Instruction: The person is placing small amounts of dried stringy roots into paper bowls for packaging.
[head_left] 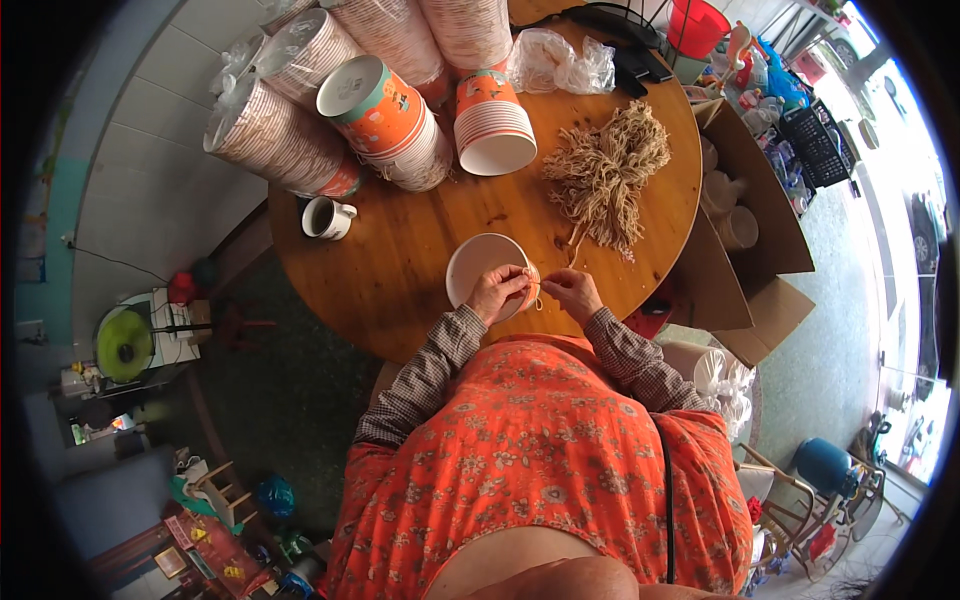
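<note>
Near the front edge of the round wooden table, a paper bucket (478, 258) lies tipped with its white round face up and orange side to the right. My left hand (497, 293) is closed at the bucket's right side, fingertips pinched together over a thin tan cord (541, 300). Just to the right, my right hand (574, 295) pinches the cord too, which spans the small gap between both hands. Beyond my right hand lies a loose bundle of tan cords (612, 178). How the cord meets the bucket is hidden by my left fingers.
Stacked orange paper buckets (385, 120) and bagged stacks (275, 135) crowd the table's far left. A mug (328, 218) of dark liquid stands at the left edge, a crumpled plastic bag (560, 62) at the back. Right of the table (400, 300) is an open cardboard box (765, 190) holding buckets.
</note>
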